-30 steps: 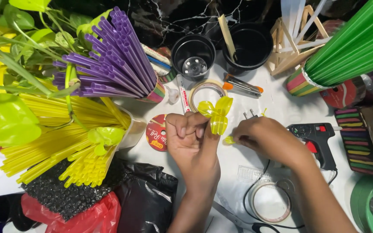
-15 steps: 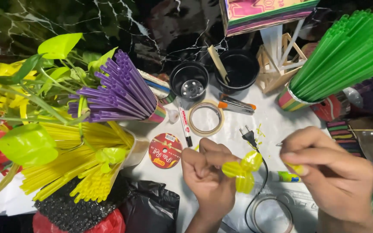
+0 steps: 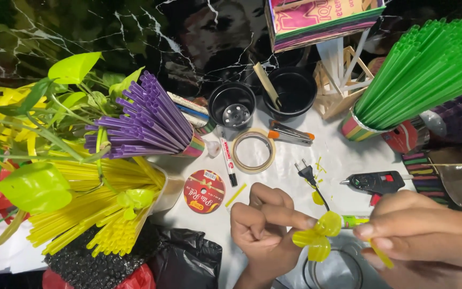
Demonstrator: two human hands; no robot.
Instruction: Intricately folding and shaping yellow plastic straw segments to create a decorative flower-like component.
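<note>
My left hand pinches a small flower made of looped yellow straw pieces, held just above the white table. To its right, my right hand grips a short yellow straw piece between its fingertips, close beside the flower. A black glue gun lies on the table just beyond my right hand, and its black plug and cord run down behind the flower.
Bundles of purple straws, yellow straws and green straws stand in cups around the table. Two black pots, a tape roll, a marker, a red ribbon spool, a leafy plant and black plastic bags crowd the surface.
The view tilted up, so both hands sit lower in the frame. My right hand lifted off the table with a straw piece and came beside the flower. The glue gun is uncovered again.
</note>
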